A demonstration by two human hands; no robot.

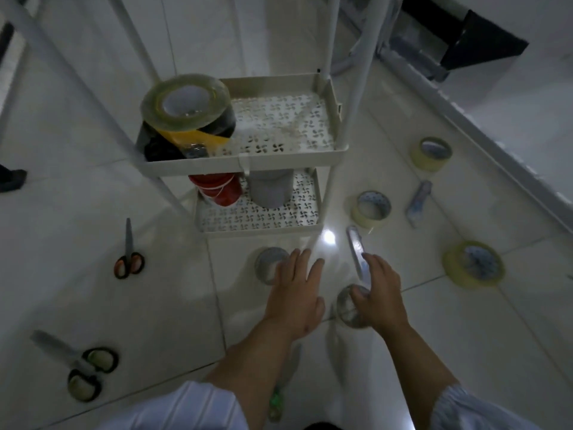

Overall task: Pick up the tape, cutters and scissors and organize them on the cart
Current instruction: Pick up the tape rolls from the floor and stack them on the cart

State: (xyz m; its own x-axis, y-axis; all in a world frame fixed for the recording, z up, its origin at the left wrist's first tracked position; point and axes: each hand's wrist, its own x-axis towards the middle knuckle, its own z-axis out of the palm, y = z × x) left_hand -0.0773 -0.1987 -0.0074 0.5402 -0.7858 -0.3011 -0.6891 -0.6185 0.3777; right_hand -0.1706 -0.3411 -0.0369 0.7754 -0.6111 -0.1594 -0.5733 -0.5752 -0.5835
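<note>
The floor [93,187] is pale, glossy tile with thin grout lines, dimly lit. A small bright glare [328,238] sits on a tile. White metal frame legs [62,66] slant across the upper left. A dark box [474,41] stands in the upper right corner.

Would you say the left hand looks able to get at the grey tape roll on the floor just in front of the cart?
Probably yes. The left hand is open, its fingertips already over the grey tape roll, with nothing between them; the cart stands just behind.
</note>
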